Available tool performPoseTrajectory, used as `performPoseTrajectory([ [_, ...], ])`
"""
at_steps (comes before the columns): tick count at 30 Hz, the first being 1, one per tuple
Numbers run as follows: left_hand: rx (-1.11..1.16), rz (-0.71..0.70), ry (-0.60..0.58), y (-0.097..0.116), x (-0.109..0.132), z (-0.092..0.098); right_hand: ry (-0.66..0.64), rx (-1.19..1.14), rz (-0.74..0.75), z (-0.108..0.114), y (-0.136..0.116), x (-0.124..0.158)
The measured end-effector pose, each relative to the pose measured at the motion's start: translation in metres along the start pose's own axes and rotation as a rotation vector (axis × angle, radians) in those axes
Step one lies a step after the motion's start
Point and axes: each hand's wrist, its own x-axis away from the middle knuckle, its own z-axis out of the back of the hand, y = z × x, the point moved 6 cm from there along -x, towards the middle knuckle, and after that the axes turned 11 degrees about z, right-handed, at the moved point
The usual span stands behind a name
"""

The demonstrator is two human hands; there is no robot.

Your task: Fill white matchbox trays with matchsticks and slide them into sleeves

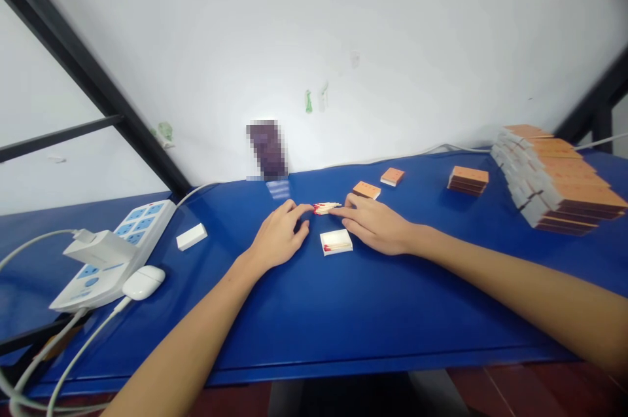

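Observation:
A small pile of red-headed matches (326,208) lies on the blue table between my hands. The index fingertip of my left hand (282,234) is at the red heads, with its thumb apart below. From the other side, the index finger of my right hand (375,224) points at the pale ends, its thumb near the tray. Neither hand is closed round anything. Just below the pile sits an open white matchbox tray (337,242) with a few matches along its lower side. An orange matchbox (367,190) lies flat behind my right hand.
Another orange box (392,176) lies farther back. A short stack (468,179) and a large stack of matchboxes (564,181) stand at the right. At the left are a white block (191,237), a power strip (142,227), a white case (144,282) and cables.

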Motion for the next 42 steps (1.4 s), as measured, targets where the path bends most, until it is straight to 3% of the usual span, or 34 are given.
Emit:
performPoseTrajectory([
  [18,0.04,-0.047,-0.009,0.0014,-0.0003,-0.0013,-0.018,0.01,0.01,-0.003,0.0012,0.0006],
  [26,0.064,-0.104,-0.02,0.0063,0.001,-0.0004,0.03,-0.013,0.036,-0.0007,0.0004,0.0017],
  [42,0.06,-0.079,-0.011,0.0059,0.0008,0.0003,-0.007,-0.015,0.013,-0.0018,0.0014,0.0013],
])
